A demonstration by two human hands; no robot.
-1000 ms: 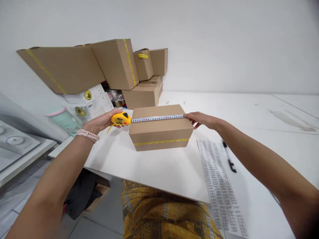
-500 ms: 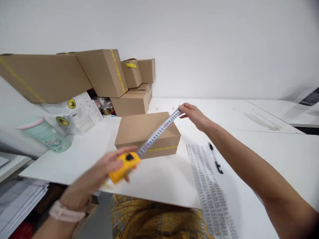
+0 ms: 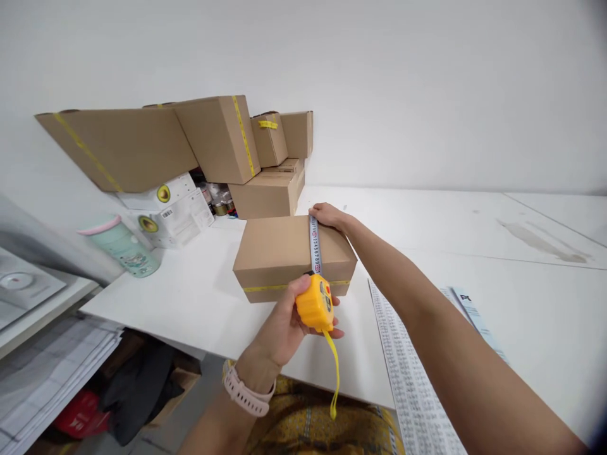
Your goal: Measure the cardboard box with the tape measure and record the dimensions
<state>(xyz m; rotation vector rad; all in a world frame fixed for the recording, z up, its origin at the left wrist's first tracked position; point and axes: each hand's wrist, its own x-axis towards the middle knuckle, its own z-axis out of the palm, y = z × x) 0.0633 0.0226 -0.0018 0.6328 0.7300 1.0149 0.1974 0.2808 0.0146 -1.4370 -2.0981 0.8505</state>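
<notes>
The tape measure is swinging from along the carton to across it on the tabletop, left hand curling closed fingers round the case, right hand pinching the blade's far end, apparently spanning the shorter side now

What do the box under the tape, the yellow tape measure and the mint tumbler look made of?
The box: matte cardboard, judging by its plain brown faces and crisp edges.
The tape measure: probably a slightly glossy plastic case, smooth and evenly yellow; its pale, straight blade is likely thin metal.
The tumbler: plastic or painted metal; its smooth coloured surface leaves that open.
</notes>
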